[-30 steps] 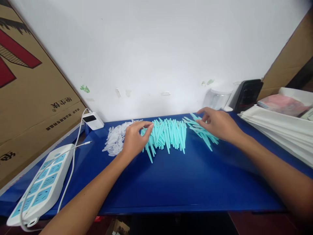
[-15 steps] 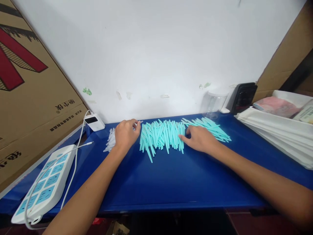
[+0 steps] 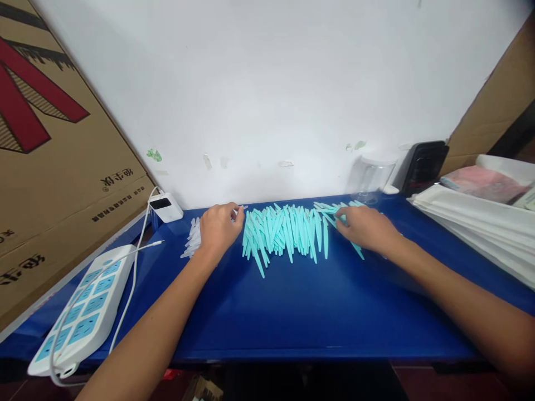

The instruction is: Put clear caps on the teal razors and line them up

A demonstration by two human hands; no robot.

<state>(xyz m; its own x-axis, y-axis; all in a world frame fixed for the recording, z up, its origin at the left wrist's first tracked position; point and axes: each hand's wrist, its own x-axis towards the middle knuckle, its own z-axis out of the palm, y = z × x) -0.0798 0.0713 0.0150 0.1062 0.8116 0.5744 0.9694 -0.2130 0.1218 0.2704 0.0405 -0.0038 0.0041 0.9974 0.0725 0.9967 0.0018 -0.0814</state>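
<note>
My left hand [image 3: 220, 227] is closed in a pinch above the table, on a small pale translucent piece [image 3: 244, 208] whose tip sticks out past the fingertips. Beside and partly beneath that hand lies a pile of similar translucent pieces [image 3: 193, 239]. In the middle spreads a row of slim, tapered teal sticks [image 3: 276, 231], laid roughly side by side with their points towards me. My right hand [image 3: 363, 225] reaches over a second pile of teal sticks [image 3: 356, 249], thumb and fingers closed on a teal stick at its left side. The hand hides much of this pile.
A white power strip [image 3: 90, 306] with a cable and a white device with a dark screen [image 3: 166, 207] stand left, by a big carton [image 3: 62, 139]. A clear jar [image 3: 371, 175], a black object [image 3: 424, 167] and stacked white trays [image 3: 472, 223] are right. A white wall backs the blue table [image 3: 292, 317].
My right hand has moved right, from the edge of the middle row onto the right pile. Sticks at the row's right end now lie more spread out. My left hand keeps its pinch.
</note>
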